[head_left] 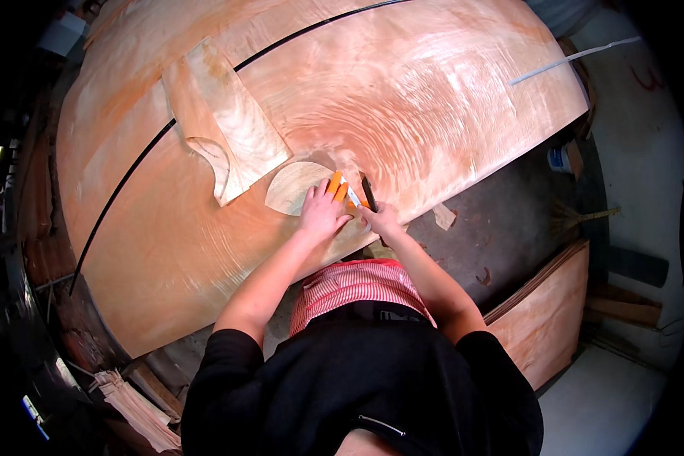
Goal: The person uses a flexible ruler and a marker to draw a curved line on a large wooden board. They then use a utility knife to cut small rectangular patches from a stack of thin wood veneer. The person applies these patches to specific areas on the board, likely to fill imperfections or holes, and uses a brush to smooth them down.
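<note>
On a large wood veneer sheet (190,243), my left hand (324,209) lies palm down with its fingers stretched forward. Orange covers (337,184) sit on some of its fingers. Beside it my right hand (384,219) is closed around a slim black tool (368,193), whose exact kind I cannot make out. A narrow white strip (351,191) slants between the two hands. Under and left of my left fingers lies a pale rounded veneer piece (292,188). Farther left rests a larger pale veneer offcut (239,125) with a curved cutout at its near end.
A black cord or strip (133,171) curves across the sheet. A pale strip (574,59) reaches over its far right corner. A veneer scrap (444,216) lies on the right, near a broom (577,216). Stacked sheets (547,315) stand close at my right.
</note>
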`<control>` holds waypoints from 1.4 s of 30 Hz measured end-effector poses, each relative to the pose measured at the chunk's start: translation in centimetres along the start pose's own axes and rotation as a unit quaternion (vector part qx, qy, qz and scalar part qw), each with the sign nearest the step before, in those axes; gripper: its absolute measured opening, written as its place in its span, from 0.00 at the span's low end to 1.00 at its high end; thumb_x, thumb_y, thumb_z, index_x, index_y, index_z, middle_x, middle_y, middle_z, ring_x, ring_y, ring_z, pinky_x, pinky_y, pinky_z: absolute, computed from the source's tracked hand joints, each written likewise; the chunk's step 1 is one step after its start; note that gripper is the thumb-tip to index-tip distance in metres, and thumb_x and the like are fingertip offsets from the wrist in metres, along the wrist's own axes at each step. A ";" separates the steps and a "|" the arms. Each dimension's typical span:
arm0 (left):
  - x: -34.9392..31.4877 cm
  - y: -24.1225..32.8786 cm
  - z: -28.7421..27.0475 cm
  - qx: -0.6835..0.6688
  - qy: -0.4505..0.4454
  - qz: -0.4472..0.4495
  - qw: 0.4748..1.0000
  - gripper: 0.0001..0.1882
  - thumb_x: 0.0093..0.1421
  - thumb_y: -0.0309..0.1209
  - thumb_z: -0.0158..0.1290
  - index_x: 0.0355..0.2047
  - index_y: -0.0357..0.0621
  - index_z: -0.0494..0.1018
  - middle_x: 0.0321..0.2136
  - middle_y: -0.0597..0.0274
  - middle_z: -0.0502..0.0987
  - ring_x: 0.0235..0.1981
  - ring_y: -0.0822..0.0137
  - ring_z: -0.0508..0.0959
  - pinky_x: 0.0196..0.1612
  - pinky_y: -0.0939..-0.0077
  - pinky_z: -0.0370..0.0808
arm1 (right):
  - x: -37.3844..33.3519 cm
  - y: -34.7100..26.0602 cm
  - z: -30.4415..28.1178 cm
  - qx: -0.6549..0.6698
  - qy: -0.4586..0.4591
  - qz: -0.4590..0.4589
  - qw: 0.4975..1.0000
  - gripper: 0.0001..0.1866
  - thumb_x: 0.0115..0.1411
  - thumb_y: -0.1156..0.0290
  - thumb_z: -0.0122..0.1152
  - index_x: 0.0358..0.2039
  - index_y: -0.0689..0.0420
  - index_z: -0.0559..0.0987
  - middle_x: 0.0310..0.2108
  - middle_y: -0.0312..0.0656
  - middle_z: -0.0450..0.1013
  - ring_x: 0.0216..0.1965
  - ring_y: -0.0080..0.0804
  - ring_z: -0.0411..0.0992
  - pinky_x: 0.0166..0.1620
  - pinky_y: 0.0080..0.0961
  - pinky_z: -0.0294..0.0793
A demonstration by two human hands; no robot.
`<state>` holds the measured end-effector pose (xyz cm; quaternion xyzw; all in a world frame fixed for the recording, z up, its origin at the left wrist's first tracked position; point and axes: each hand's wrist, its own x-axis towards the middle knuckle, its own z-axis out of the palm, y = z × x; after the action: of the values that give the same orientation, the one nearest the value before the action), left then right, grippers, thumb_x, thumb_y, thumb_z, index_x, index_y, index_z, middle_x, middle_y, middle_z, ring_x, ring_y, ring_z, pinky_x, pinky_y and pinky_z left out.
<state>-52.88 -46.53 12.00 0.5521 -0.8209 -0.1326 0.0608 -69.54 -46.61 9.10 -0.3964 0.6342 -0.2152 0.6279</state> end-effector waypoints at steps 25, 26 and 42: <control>-3.7 -5.2 0.0 -0.066 0.132 -0.143 0.979 0.32 0.48 0.40 0.50 0.49 0.36 0.56 0.53 0.52 0.53 0.55 0.53 0.52 0.55 0.63 0.51 | 5.0 -6.6 8.2 0.012 -0.055 -0.022 0.998 0.10 0.50 0.63 0.56 0.20 0.54 0.68 0.09 0.28 0.58 0.09 0.14 0.51 0.12 0.13 0.47; -3.6 -5.2 0.0 -0.061 0.130 -0.144 0.979 0.31 0.48 0.40 0.50 0.49 0.35 0.56 0.53 0.52 0.53 0.55 0.53 0.52 0.55 0.63 0.51 | 5.3 -6.0 8.6 0.000 -0.032 -0.001 0.999 0.10 0.49 0.63 0.57 0.20 0.54 0.68 0.10 0.29 0.59 0.09 0.15 0.52 0.12 0.13 0.48; -0.8 -8.2 -0.1 0.053 0.112 -0.050 0.991 0.18 0.49 0.28 0.40 0.41 0.40 0.67 0.36 0.60 0.68 0.43 0.63 0.64 0.35 0.70 0.65 | 4.5 -5.3 7.7 0.018 -0.089 0.013 0.996 0.10 0.50 0.64 0.54 0.24 0.57 0.72 0.13 0.34 0.67 0.10 0.17 0.57 0.12 0.14 0.52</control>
<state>-45.26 -48.66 9.78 0.6066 -0.7858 -0.0292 0.1168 -60.36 -51.48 9.40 -0.3938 0.5769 -0.1823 0.6920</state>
